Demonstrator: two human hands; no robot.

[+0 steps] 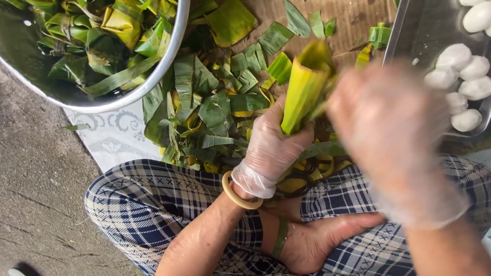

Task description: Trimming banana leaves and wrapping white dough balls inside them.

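Soft even daylight; right hand (391,138) motion-blurred; leaves sharp.

Bare grey concrete floor (36,194). Beside it a patterned white mat (110,140), strewn with cut green leaf scraps (204,110). Metal bowl (128,99) above the mat.

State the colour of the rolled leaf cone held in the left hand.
Yellow-green; the leaf cone, gripped by the gloved left hand, shows best in the head view.

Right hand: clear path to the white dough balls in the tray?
Probably yes. The right hand hovers blurred beside the metal tray, nothing between it and the white balls; the left hand holds the leaf cone.
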